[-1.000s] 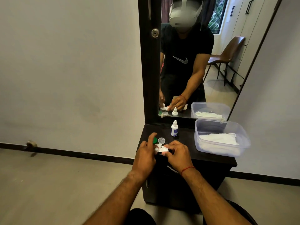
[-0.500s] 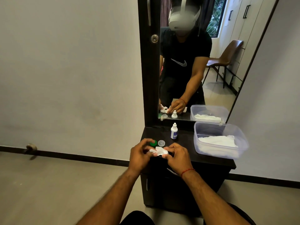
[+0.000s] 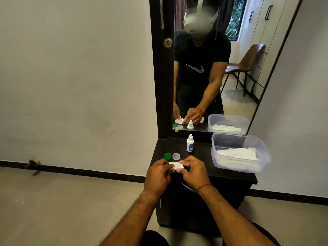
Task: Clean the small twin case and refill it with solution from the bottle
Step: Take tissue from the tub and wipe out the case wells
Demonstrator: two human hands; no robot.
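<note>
The small white twin case [image 3: 175,165] sits between my two hands above the front left of the dark dresser top [image 3: 204,167]. My left hand [image 3: 158,175] grips its left end with curled fingers. My right hand [image 3: 192,172] pinches its right end. Whether a tissue is pressed on the case I cannot tell. A green cap [image 3: 167,156] and a clear cap [image 3: 176,156] lie side by side just beyond my hands. The small white solution bottle [image 3: 190,143] stands upright farther back, capped, touched by neither hand.
A clear plastic tub [image 3: 262,150] holding white tissues stands at the right of the dresser top. A tall mirror [image 3: 213,68] rises behind, reflecting a person and a brown chair. A grey wall lies left, floor below.
The view has tilted slightly. Both hands stayed on the case and drew a little closer around it; the left hand's fingers curled in from the green cap.
</note>
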